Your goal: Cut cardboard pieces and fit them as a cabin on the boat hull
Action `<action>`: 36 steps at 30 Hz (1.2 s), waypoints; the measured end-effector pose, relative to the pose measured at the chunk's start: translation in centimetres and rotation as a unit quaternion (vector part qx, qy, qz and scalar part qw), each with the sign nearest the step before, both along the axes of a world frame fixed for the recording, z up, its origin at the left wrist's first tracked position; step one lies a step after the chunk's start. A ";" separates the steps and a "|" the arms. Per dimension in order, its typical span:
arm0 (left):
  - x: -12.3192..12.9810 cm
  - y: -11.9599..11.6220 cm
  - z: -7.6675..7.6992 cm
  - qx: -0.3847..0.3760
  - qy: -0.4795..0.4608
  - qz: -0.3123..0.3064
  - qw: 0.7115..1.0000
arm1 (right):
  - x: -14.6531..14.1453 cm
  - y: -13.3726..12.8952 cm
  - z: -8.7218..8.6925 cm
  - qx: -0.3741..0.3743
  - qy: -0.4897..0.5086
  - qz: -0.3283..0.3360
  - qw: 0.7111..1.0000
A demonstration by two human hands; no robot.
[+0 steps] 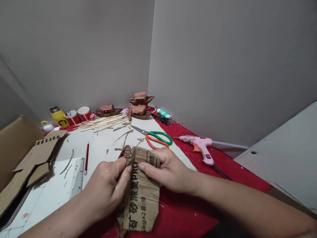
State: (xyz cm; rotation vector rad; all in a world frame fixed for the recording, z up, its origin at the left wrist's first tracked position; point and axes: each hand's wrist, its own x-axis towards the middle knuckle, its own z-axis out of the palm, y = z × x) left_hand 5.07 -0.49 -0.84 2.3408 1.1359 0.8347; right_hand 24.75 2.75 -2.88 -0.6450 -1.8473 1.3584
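Observation:
A torn piece of brown cardboard (146, 198) with black printing hangs between my two hands, its corrugated layer showing at the upper left. My left hand (109, 178) pinches its upper left edge between thumb and fingers. On the right side, my right hand (168, 170) grips it with the thumb on the printed face and the fingers behind. Just beyond the cardboard lie scissors (158, 137) with green and orange handles. Thin cardboard scraps (127, 134) are scattered around them.
A pink glue gun (201, 145) lies right on the red cloth (247, 175). Left are a pencil (86, 158), ruler (78, 175) and cut cardboard (37, 155). Behind stand model boats (140, 110), sticks (104, 122), paper cups (84, 113) and a yellow bottle (59, 117).

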 end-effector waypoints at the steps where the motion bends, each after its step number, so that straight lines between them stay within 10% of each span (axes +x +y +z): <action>1: 0.0 0.0 -0.2 0.014 0.006 0.009 1.000 | 0.0 -0.1 0.0 0.071 -0.014 -0.023 0.997; 4: 0.1 0.1 -0.1 -0.030 -0.014 0.024 0.999 | 0.0 -0.1 0.0 0.147 -0.027 -0.053 0.987; 9: 0.1 0.1 1.0 -0.114 -0.077 0.016 0.990 | 0.1 0.2 0.0 -0.128 0.012 0.060 0.990; 12: 0.1 -0.1 1.3 -0.118 -0.095 0.020 0.988 | 0.1 0.2 0.2 -0.164 0.051 0.059 0.983; 18: 0.2 -0.7 1.3 -0.104 -0.110 0.015 0.988 | 0.3 -0.3 0.7 0.006 0.056 0.019 0.998; 22: 0.5 -0.7 1.5 -0.250 -0.209 0.008 0.945 | 0.6 -0.4 0.6 0.222 0.038 -0.007 0.974; 25: 0.5 -0.5 1.5 -0.300 -0.243 0.002 0.923 | 0.6 -0.2 0.6 0.170 0.050 -0.016 0.984; 29: 0.2 -0.4 1.4 -0.225 -0.187 0.026 0.956 | 0.6 -0.1 0.8 0.003 0.045 0.029 0.999; 36: 0.2 -0.6 1.5 -0.064 -0.116 0.013 0.991 | 0.9 -0.1 1.3 0.073 -0.018 0.034 0.997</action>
